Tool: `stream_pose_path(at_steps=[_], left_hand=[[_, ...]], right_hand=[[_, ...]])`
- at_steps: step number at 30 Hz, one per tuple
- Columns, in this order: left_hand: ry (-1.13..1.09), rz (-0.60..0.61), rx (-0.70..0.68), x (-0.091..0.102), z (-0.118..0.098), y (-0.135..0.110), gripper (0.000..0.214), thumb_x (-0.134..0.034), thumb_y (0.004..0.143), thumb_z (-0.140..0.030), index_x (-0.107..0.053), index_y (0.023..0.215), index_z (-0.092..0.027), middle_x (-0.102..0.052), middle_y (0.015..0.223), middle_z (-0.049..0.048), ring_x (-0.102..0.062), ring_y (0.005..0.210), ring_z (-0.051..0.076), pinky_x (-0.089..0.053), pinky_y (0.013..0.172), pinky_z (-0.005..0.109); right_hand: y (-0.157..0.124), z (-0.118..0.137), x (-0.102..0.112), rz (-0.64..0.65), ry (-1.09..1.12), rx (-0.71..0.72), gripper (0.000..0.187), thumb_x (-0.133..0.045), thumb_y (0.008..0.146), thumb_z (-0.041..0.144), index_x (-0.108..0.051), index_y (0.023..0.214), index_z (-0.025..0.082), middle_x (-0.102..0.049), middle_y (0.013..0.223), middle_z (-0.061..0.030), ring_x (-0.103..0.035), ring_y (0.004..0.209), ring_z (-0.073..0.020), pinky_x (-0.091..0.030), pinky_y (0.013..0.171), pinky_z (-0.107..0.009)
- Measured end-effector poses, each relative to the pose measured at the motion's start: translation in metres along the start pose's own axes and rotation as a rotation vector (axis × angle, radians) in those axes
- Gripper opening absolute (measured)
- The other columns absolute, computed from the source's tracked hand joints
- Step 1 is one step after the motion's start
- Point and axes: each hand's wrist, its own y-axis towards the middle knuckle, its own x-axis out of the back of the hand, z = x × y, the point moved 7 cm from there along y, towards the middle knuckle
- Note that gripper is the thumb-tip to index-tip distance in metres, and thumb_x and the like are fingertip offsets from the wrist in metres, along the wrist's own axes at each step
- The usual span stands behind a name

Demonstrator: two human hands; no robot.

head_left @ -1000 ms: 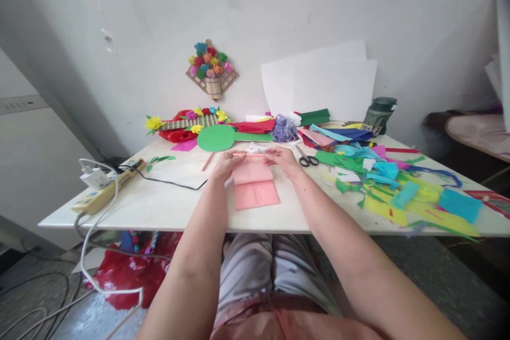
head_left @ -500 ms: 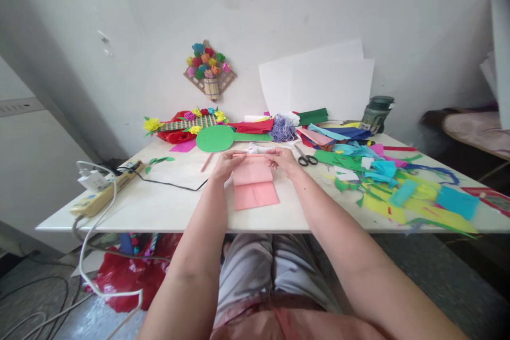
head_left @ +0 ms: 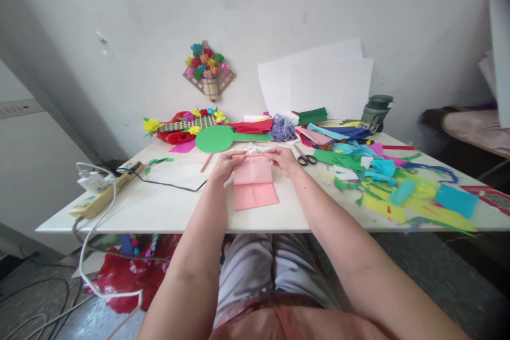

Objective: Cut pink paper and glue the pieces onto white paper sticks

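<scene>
A sheet of pink crepe paper [head_left: 255, 194] lies on the table in front of me, creased across its middle. Its far edge is pinched at the left corner by my left hand [head_left: 228, 163] and at the right corner by my right hand [head_left: 284, 159]. Between them that edge looks rolled or folded into a narrow strip. Both hands have closed fingers; the fingertips are partly hidden by the paper. Left of my left hand lies a thin pink strip [head_left: 206, 162]. Black-handled scissors [head_left: 306, 160] rest just right of my right hand.
Green paper shapes [head_left: 215, 139], purple yarn [head_left: 282, 128] and red paper [head_left: 253, 126] lie along the back. Coloured scraps [head_left: 382, 207] cover the right side, with a dark bottle [head_left: 376, 113] behind. A power strip [head_left: 107, 191] with cables sits at the left edge.
</scene>
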Motion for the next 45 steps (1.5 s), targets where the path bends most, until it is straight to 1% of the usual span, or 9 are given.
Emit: stream_pose_path(at_steps=[7, 17, 20, 23, 25, 32, 39, 43, 45], left_hand=[[-0.026, -0.024, 0.004, 0.0007, 0.0001, -0.0004, 0.032, -0.08, 0.047, -0.023, -0.072, 0.077, -0.015, -0.068, 0.069, 0.0047, -0.059, 0.06, 0.013, -0.043, 0.059, 0.025], [-0.029, -0.021, 0.002, 0.0005, -0.0011, -0.0006, 0.028, -0.079, 0.046, -0.022, -0.072, 0.072, -0.016, -0.067, 0.066, 0.0027, -0.058, 0.059, 0.013, -0.042, 0.06, 0.025], [-0.029, -0.033, -0.015, 0.0013, -0.0017, 0.0001, 0.025, -0.079, 0.048, -0.026, -0.071, 0.069, -0.015, -0.067, 0.067, 0.0035, -0.058, 0.061, 0.013, -0.041, 0.06, 0.025], [-0.028, -0.04, -0.018, 0.0018, -0.0015, -0.0002, 0.024, -0.079, 0.052, -0.031, -0.07, 0.067, -0.015, -0.065, 0.061, 0.0026, -0.056, 0.056, 0.012, -0.04, 0.055, 0.024], [-0.02, -0.023, -0.011, 0.0006, -0.0013, -0.0008, 0.024, -0.078, 0.052, -0.032, -0.07, 0.067, -0.015, -0.063, 0.059, 0.0018, -0.054, 0.054, 0.011, -0.039, 0.053, 0.023], [0.01, -0.015, 0.001, 0.0002, -0.0025, -0.0013, 0.034, -0.079, 0.052, -0.033, -0.072, 0.079, -0.015, -0.067, 0.068, 0.0039, -0.057, 0.057, 0.012, -0.041, 0.055, 0.024], [0.048, 0.006, -0.01, 0.0001, -0.0022, -0.0004, 0.033, -0.078, 0.053, -0.033, -0.072, 0.08, -0.015, -0.068, 0.074, 0.0045, -0.058, 0.061, 0.012, -0.041, 0.057, 0.023], [0.053, -0.01, -0.005, 0.0018, -0.0009, 0.0005, 0.036, -0.078, 0.053, -0.033, -0.071, 0.083, -0.015, -0.068, 0.072, 0.0046, -0.058, 0.061, 0.012, -0.042, 0.057, 0.023], [0.052, -0.023, -0.002, 0.0027, -0.0005, 0.001, 0.037, -0.078, 0.052, -0.033, -0.071, 0.084, -0.014, -0.068, 0.071, 0.0045, -0.057, 0.06, 0.012, -0.042, 0.057, 0.023]], right_hand=[[-0.0018, 0.0016, -0.0001, 0.005, 0.01, -0.005, 0.025, -0.073, 0.049, 0.027, -0.064, 0.069, 0.015, -0.055, 0.048, 0.0047, -0.042, 0.039, -0.0052, -0.024, 0.035, -0.019], [-0.0011, 0.0016, -0.0005, 0.018, -0.007, 0.009, 0.024, -0.073, 0.049, 0.027, -0.064, 0.068, 0.016, -0.053, 0.047, 0.0054, -0.039, 0.039, -0.0046, -0.023, 0.037, -0.019], [-0.0015, 0.0025, -0.0009, 0.014, -0.008, 0.021, 0.024, -0.074, 0.048, 0.027, -0.064, 0.068, 0.016, -0.055, 0.049, 0.0046, -0.039, 0.04, -0.0048, -0.024, 0.038, -0.02], [-0.0026, 0.0039, -0.002, 0.018, -0.007, 0.031, 0.024, -0.074, 0.048, 0.028, -0.064, 0.067, 0.016, -0.055, 0.048, 0.0046, -0.038, 0.039, -0.0048, -0.024, 0.038, -0.02], [-0.0034, 0.005, -0.0024, 0.019, -0.014, 0.037, 0.024, -0.074, 0.049, 0.028, -0.064, 0.067, 0.016, -0.054, 0.048, 0.005, -0.038, 0.039, -0.0046, -0.025, 0.038, -0.019], [-0.004, 0.0061, -0.0026, 0.035, -0.033, 0.027, 0.025, -0.073, 0.051, 0.029, -0.066, 0.071, 0.016, -0.051, 0.046, 0.0059, -0.038, 0.039, -0.0047, -0.024, 0.037, -0.02], [-0.0039, 0.0066, -0.0029, 0.042, -0.009, 0.043, 0.026, -0.073, 0.051, 0.027, -0.065, 0.073, 0.015, -0.053, 0.049, 0.006, -0.038, 0.039, -0.0038, -0.023, 0.036, -0.019], [-0.0053, 0.0084, -0.0034, 0.036, 0.014, 0.025, 0.031, -0.073, 0.05, 0.026, -0.065, 0.078, 0.015, -0.055, 0.055, 0.0054, -0.039, 0.039, -0.0035, -0.024, 0.036, -0.019], [-0.0062, 0.0096, -0.0037, 0.037, 0.019, 0.016, 0.034, -0.073, 0.05, 0.028, -0.065, 0.081, 0.016, -0.054, 0.055, 0.0054, -0.04, 0.04, -0.0042, -0.024, 0.036, -0.019]])
